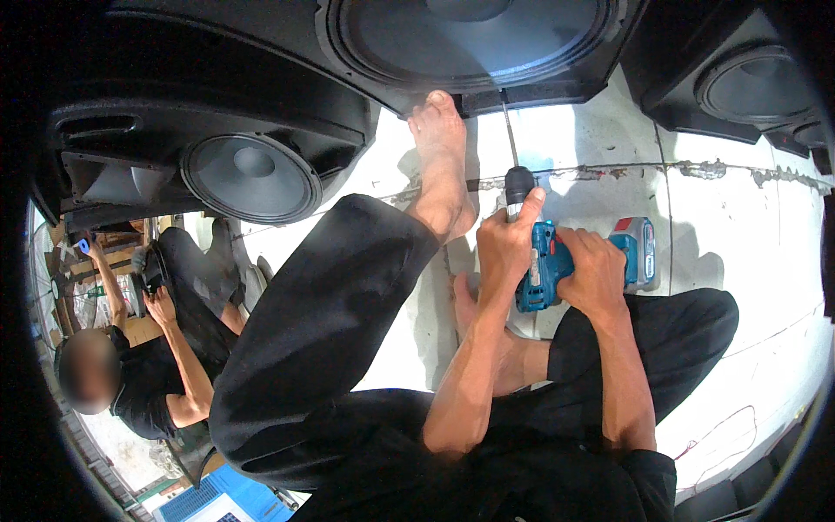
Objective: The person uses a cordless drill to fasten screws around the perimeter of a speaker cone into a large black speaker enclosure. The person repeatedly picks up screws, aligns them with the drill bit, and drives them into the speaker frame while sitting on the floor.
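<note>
Right hand [594,271] grips the drill [545,261] (left hand [504,250] around its front).

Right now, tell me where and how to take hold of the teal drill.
Probably best by the handle, coming from the near right: the drill is turned sideways, its handle running right to the battery, and the right grip wraps it there. The slim bit points away toward the speaker.

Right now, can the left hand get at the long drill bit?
Probably yes: the left hand is on the drill, just behind the chuck, and the bit sticks out bare ahead, with only that chuck between.
</note>
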Motion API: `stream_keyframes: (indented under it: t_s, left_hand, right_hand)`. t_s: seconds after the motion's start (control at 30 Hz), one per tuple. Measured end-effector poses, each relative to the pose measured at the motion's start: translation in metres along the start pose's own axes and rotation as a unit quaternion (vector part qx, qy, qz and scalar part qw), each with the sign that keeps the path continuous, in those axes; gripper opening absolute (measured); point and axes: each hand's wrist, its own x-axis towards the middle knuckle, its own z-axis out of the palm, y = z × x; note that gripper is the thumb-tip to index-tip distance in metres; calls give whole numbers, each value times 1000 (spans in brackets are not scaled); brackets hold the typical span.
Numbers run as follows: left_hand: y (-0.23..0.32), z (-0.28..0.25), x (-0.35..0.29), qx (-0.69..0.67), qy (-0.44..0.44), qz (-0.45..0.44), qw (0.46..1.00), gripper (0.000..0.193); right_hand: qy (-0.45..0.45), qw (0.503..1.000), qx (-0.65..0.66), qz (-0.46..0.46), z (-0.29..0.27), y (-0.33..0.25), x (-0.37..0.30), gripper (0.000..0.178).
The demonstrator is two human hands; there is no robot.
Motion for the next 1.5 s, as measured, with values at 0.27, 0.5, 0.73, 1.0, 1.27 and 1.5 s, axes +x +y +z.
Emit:
stream_keyframes:
  t_s: [0.27, 0.5, 0.73, 1.0, 1.27, 1.5]
  left_hand:
    - [-1, -3, 6, 25, -10, 38, 999, 58]
    - [-7, 0, 8, 15, -18, 10, 1000, 57]
    - [1, 0, 6, 11, -3, -13, 1000, 57]
    - [3, -3, 9, 16, -9, -1, 1000, 58]
    - [-3, 2, 15, 6, -30, -41, 999, 58]
    - [5, -1, 15, 5, -26, -92, 995, 58]
  right_hand:
    - [-9, 1000, 0, 1, 1, 0, 4, 61]
    - [-9, 1000, -17, 1, 4, 4, 3, 62]
    - [-18, 1000, -15, 2, 1, 4, 4, 53]
    - [-21, 1000, -17, 10, 3, 2, 6, 57]
    - [-26, 999, -30, 13, 4, 6, 5, 62]
    - [-34, 999, -39, 10, 1, 2, 9, 54]
